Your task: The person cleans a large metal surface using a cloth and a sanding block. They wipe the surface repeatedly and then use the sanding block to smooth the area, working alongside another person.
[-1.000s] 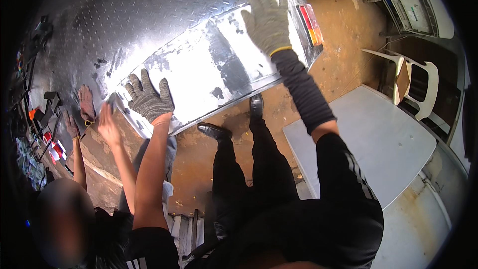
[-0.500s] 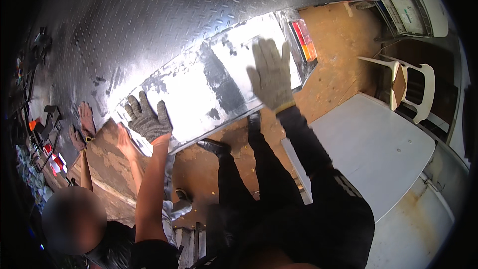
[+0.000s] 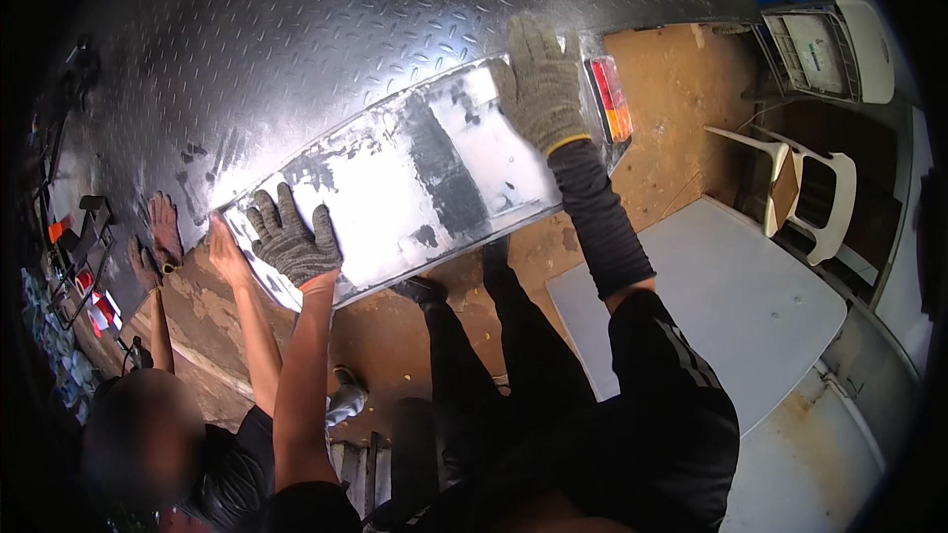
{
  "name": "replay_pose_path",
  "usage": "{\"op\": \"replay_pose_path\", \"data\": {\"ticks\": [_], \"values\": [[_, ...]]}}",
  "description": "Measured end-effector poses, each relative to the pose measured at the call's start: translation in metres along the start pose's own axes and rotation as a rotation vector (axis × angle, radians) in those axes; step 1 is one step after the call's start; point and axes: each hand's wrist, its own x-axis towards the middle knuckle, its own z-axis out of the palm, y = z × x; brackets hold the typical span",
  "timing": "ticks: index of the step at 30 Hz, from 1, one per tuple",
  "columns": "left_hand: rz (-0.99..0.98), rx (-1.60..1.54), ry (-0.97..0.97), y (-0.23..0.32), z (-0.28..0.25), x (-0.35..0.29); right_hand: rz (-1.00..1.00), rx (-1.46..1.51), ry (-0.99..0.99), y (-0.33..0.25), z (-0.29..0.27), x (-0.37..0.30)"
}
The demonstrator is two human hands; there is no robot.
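Observation:
A long panel with patchy white and dark grey paint (image 3: 370,207) runs along the near side of a dark diamond-plate metal surface (image 3: 326,30). My left hand (image 3: 293,240), in a grey knit glove, lies on the panel's left part with fingers spread. Farther right, my right hand (image 3: 543,84), in a tan glove with a yellow cuff edge, rests open at the panel's far edge, its fingers reaching toward the diamond plate. A red and orange tail light (image 3: 610,99) sits just right of it. Neither hand holds anything.
A co-worker (image 3: 212,459) at lower left has a bare hand (image 3: 229,255) at the panel's left end. Pinkish gloved hands (image 3: 163,225) touch the plate beyond. On the right are a grey tabletop (image 3: 701,306), a white plastic chair (image 3: 834,202) and a crate (image 3: 815,51).
My right hand has slid away from me, from the panel's face to its far edge. The co-worker's bare hand has shifted slightly left. My left hand stays on the panel.

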Motion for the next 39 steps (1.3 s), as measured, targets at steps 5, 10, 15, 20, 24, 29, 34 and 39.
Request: {"op": "replay_pose_path", "data": {"ticks": [5,10,15,20,24,29,34,39], "values": [[-0.017,-0.025,0.028,-0.004,-0.006,0.002,0.008,0.366,-0.077,0.006,-0.034,-0.018],[-0.011,-0.014,0.049,-0.014,-0.002,-0.002,0.173,0.722,0.134,0.02,-0.046,0.023],[-0.023,0.012,0.026,-0.003,-0.001,0.004,0.036,0.149,0.156,0.026,0.016,0.054],[-0.033,0.004,0.002,-0.013,-0.001,-0.005,-0.184,-0.052,-0.075,-0.028,0.009,0.018],[-0.027,0.029,-0.02,-0.006,-0.002,0.003,-0.186,0.088,0.044,-0.005,0.013,0.064],[-0.034,-0.036,0.039,-0.016,-0.002,-0.006,-0.311,0.079,-0.074,-0.023,0.005,0.023],[-0.033,0.036,0.002,-0.004,-0.004,0.0,-0.151,0.081,0.151,-0.017,0.01,0.068],[-0.008,0.019,0.043,-0.014,-0.006,-0.004,-0.217,0.044,0.046,-0.03,0.016,0.013]]}}
